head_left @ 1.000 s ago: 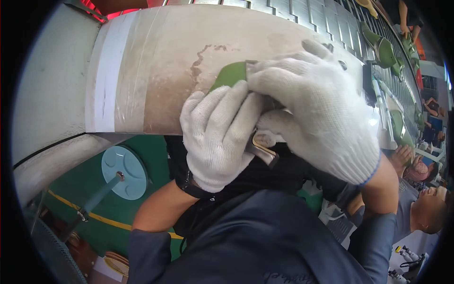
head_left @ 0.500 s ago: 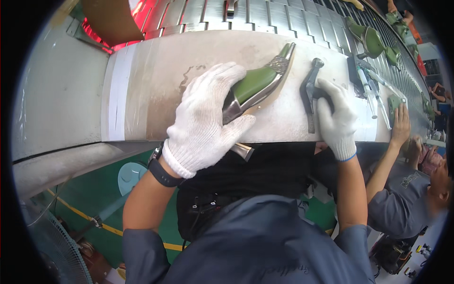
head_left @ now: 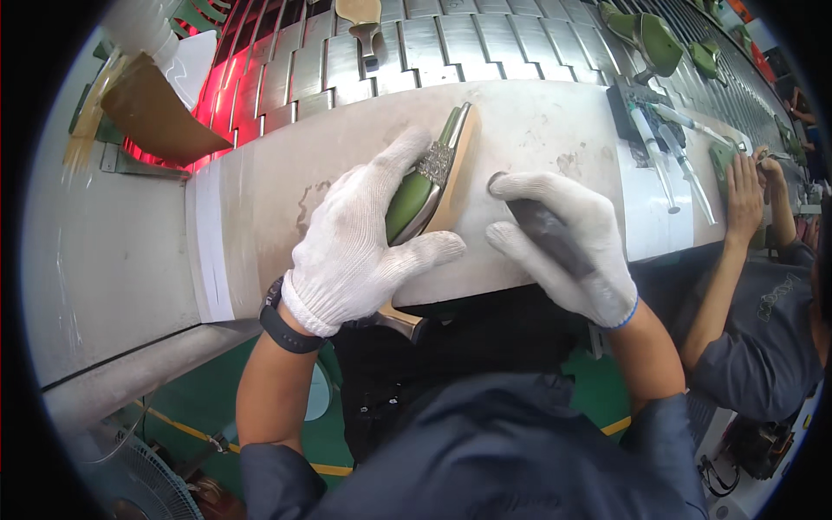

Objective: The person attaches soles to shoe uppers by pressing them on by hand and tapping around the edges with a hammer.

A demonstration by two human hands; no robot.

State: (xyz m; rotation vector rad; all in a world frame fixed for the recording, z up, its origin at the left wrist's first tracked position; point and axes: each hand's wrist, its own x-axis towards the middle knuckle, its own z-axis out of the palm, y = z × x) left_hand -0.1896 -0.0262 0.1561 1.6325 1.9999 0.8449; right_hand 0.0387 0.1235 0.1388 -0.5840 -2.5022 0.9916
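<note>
My gloved left hand (head_left: 360,230) is wrapped round a green pointed high-heeled shoe (head_left: 407,208) with silver trim and a glittery band. The shoe lies tilted on its side over the white worktop (head_left: 286,251), its toe pointing away from me and its tan sole facing right. Its heel (head_left: 400,324) sticks out below my wrist, past the worktop's near edge. To the right, my gloved right hand (head_left: 572,243) grips a dark metal hammer (head_left: 548,232). One rounded end of the hammer shows by the index finger; the palm and fingers cover much of the rest.
A slatted metal conveyor (head_left: 442,43) runs along the far side, carrying a tan-soled shoe (head_left: 360,13) and green shoes (head_left: 654,43). Syringe-like tubes (head_left: 680,165) lie at the right, beside a co-worker's hand (head_left: 744,195). A brown board (head_left: 160,113) stands at far left.
My right hand has picked the hammer up off the worktop and brought it left, nearer the shoe. The shoe has rolled, showing more sole. My view has shifted; a tan-soled shoe now shows on the conveyor.
</note>
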